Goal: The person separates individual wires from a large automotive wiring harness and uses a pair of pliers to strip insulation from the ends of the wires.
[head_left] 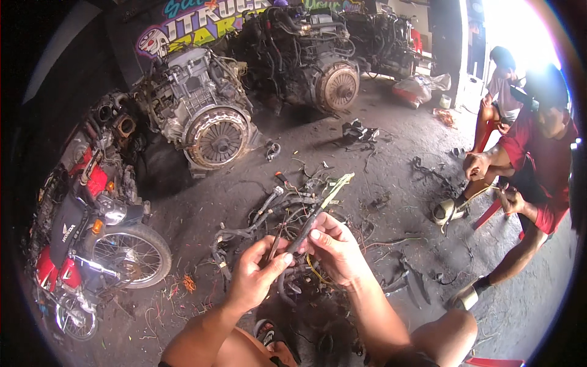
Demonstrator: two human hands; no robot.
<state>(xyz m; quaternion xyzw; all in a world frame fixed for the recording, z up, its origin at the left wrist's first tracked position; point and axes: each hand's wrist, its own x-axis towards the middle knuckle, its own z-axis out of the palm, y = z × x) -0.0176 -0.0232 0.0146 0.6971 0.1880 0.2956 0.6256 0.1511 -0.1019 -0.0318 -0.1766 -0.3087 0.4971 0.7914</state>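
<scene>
In front of me I hold a black-wrapped wire harness [310, 223] slantwise, its far end showing bare yellow-green wires [336, 188]. My left hand [257, 272] is closed with its thumb pressed on the near part of the harness. A thin dark piece [279, 237] sticks up from the same hand; I cannot tell what it is. My right hand [335, 248] pinches the harness a little farther along, fingers behind it and thumb in front. Below and beyond both hands, a tangle of loose harnesses [263, 214] and cut wires lies on the floor.
A red motorcycle [116, 238] stands at the left. Large engines [214, 122] line the back. On the right, a person in a red shirt [544, 147] sits holding a wire, with another person [504, 92] behind. Wire scraps and black plastic pieces [413, 278] litter the dark floor.
</scene>
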